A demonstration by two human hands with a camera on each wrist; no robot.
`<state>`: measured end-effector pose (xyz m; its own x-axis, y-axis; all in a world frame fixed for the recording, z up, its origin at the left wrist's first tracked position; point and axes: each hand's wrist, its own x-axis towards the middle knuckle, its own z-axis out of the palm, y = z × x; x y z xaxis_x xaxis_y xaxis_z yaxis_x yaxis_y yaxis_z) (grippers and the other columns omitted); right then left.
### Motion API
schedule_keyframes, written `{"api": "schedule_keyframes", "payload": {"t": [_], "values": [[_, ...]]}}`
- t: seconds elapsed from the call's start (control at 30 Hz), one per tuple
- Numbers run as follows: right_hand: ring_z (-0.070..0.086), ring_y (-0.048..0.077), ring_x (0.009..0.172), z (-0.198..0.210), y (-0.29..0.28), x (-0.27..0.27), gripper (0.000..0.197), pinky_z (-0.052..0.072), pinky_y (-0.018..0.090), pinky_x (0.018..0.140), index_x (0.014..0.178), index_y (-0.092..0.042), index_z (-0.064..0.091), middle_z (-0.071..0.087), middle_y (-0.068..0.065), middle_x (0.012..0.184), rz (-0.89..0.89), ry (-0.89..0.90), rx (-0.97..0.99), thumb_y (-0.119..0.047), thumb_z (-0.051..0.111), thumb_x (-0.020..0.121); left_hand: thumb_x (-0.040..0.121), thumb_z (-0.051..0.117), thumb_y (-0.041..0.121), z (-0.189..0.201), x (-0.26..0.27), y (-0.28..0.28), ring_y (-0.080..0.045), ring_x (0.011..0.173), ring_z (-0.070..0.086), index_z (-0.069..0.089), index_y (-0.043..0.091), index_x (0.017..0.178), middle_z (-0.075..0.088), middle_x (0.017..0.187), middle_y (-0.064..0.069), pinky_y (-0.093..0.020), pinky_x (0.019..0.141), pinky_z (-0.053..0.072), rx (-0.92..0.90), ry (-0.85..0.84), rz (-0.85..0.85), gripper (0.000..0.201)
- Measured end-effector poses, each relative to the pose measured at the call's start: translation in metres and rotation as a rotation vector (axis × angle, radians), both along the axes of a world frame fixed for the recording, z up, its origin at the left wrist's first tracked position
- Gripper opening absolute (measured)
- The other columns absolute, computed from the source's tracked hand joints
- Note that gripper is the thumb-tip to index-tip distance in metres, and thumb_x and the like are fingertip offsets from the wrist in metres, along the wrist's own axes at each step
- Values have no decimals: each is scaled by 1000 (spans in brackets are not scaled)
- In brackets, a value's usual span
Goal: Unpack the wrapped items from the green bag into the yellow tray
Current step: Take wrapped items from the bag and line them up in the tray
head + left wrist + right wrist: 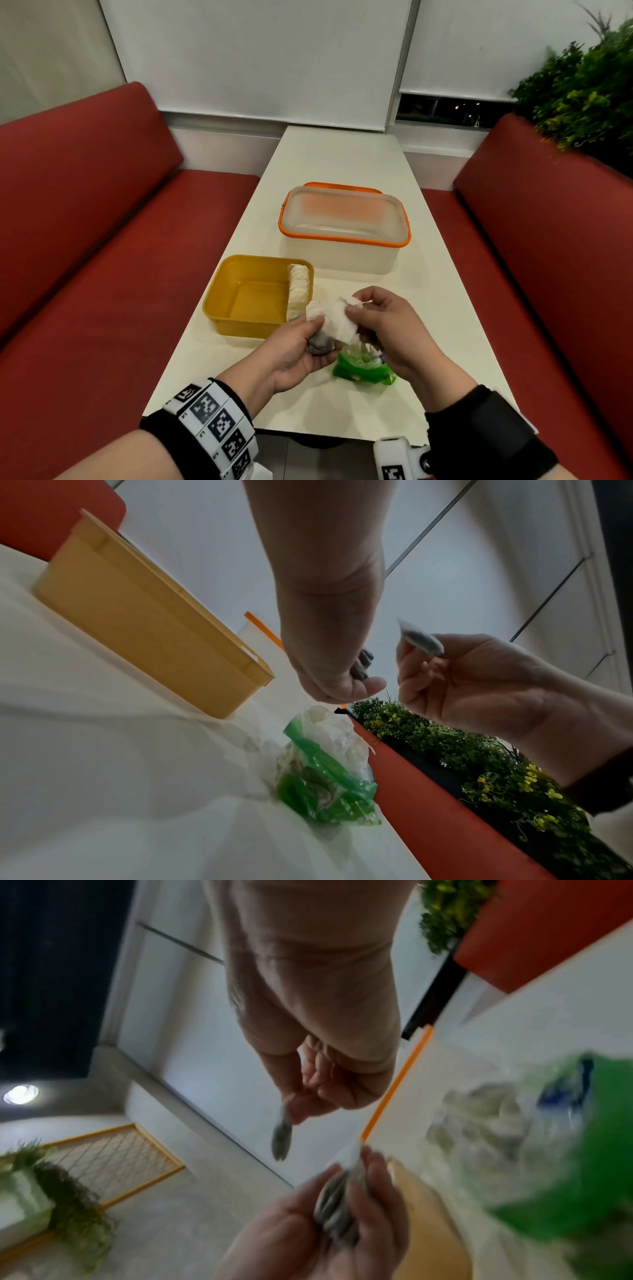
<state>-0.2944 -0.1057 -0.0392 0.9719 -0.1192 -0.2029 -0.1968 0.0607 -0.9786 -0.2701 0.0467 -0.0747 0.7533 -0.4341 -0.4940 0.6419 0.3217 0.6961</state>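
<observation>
Both hands hold one wrapped item (334, 323), white paper around a grey core, just above the table in front of the yellow tray (239, 325). My left hand (320, 337) cups and grips its grey lower end (335, 1210). My right hand (356, 305) pinches the paper's upper end (419, 639). Another wrapped item (299, 291) lies in the tray along its right wall. The crumpled green bag (363, 370) lies on the table under my right hand, with more pale wrapping inside (325, 772).
A clear container with an orange-rimmed lid (344, 222) stands behind the tray. The narrow white table (342, 154) runs between two red benches (85, 205). A plant (582, 85) stands at the far right.
</observation>
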Motion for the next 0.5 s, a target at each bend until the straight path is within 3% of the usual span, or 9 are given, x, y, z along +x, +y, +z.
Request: {"api": "schedule_keyframes", "payload": {"t": [0.1,0.27,0.37,0.5], "values": [[49,15,54,-7,11,1,17,39,26,50,78,-12,60,58,6,63,43,47,-110,3,69,78,99,42,14,2,-1,0,-23,72,62,59,13,112,68,90,-15,-32,66,51,-10,-10,-26,22],[49,9,57,-17,19,1,17,41,22,56,70,-16,58,54,-6,61,-10,-6,-464,-7,73,73,97,46,36,-1,-3,4,-22,78,63,58,8,118,67,97,-14,-29,63,55,-47,9,-41,37],[48,8,54,-23,22,0,13,39,22,53,72,-13,60,55,-6,61,-30,-24,-567,-15,73,73,90,57,15,-3,-7,6,-20,80,63,58,10,113,66,93,-11,-27,66,55,-48,-69,-82,23],[51,6,55,-26,21,-1,15,39,13,50,76,-18,60,58,-6,65,8,-2,-606,-14,74,73,89,55,-4,-7,-12,10,-18,83,62,55,15,119,66,95,-7,-29,71,54,9,-149,-163,35]]}}
